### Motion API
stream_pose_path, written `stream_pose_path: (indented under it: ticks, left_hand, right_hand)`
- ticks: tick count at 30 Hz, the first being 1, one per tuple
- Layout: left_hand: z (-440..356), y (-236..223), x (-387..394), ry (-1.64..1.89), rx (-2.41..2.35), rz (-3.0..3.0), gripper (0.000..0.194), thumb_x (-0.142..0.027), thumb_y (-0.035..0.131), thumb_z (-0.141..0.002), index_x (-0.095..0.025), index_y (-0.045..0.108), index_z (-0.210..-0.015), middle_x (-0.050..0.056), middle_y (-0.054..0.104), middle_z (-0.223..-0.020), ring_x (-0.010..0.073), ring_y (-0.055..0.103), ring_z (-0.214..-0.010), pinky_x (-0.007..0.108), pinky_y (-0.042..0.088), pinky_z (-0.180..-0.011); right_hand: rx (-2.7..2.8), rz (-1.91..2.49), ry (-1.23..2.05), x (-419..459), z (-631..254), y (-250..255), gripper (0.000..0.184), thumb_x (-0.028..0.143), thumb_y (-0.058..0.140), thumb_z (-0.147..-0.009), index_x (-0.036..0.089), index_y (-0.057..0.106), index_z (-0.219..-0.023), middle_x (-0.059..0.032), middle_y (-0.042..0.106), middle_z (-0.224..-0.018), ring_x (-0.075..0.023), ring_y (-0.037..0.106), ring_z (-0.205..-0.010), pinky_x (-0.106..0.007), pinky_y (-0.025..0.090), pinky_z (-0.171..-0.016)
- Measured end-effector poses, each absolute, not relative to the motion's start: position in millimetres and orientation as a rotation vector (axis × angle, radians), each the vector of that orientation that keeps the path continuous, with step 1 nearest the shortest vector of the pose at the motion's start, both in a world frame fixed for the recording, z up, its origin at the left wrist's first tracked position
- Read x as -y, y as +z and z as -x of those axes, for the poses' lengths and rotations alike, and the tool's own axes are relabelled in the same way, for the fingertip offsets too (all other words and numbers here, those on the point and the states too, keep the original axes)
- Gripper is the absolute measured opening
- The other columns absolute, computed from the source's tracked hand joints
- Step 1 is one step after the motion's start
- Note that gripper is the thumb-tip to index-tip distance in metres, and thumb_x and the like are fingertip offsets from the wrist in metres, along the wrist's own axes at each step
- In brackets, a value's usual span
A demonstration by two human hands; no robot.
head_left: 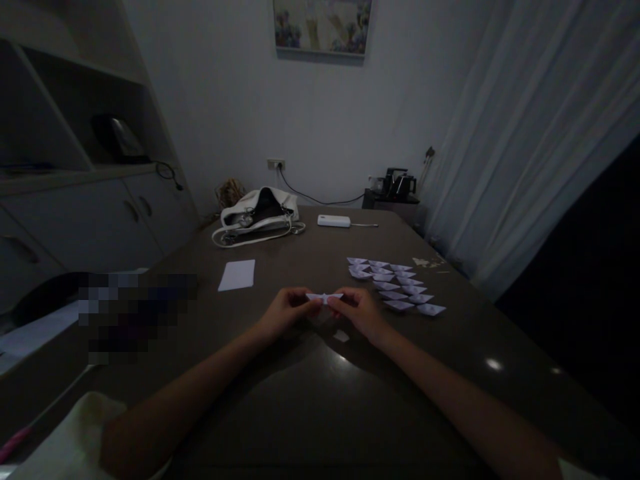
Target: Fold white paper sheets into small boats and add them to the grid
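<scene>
Over table [300,407], both hands [286,312] [364,313] pinch paper boat [325,298]; boat rows [387,287] right, handbag [260,215] beyond.

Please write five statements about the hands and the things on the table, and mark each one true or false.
1. The left hand and the right hand hold a small paper boat between them. True.
2. More paper boats lie on the table, right of both hands. True.
3. These boats form one single line. False: they form several rows.
4. A white handbag lies farther away. True.
5. The handbag hangs on the wall. False: it lies on the table.
</scene>
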State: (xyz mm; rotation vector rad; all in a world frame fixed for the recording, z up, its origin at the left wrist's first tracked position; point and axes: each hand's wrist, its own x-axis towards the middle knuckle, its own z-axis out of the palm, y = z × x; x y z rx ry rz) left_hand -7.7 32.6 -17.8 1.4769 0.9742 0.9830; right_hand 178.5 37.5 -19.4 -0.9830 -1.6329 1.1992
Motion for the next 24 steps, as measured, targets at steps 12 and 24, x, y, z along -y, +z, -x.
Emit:
stream_pose_path:
  ticks: [12,24]
  left_hand:
    - [4.6,-18.7,-34.6,0.919,-0.973,-1.462,0.033,-0.041,0.073,-0.067,-0.01,0.067,-0.076,0.003,0.065,-0.061,0.0117,0.056,-0.054,0.022,0.043,-0.055]
    - [9.2,-16.9,-33.0,1.019,-0.959,-1.389,0.026,-0.035,0.075,-0.067,-0.01,0.067,-0.07,0.003,0.065,-0.061,0.0104,0.056,-0.053,0.02,0.041,-0.052]
  right_hand:
    - [1.578,0.977,1.247,-39.9,-177.1,-27.5,0.023,0.037,0.073,-0.066,0.015,0.065,-0.067,0.0017,0.057,-0.054,-0.0102,0.05,-0.05,-0.022,0.036,-0.049]
    - [1.459,0.941,1.345,-37.9,-174.2,-24.1,0.033,0.048,0.072,-0.066,0.015,0.068,-0.07,-0.0009,0.063,-0.06,-0.0112,0.054,-0.051,-0.024,0.041,-0.052]
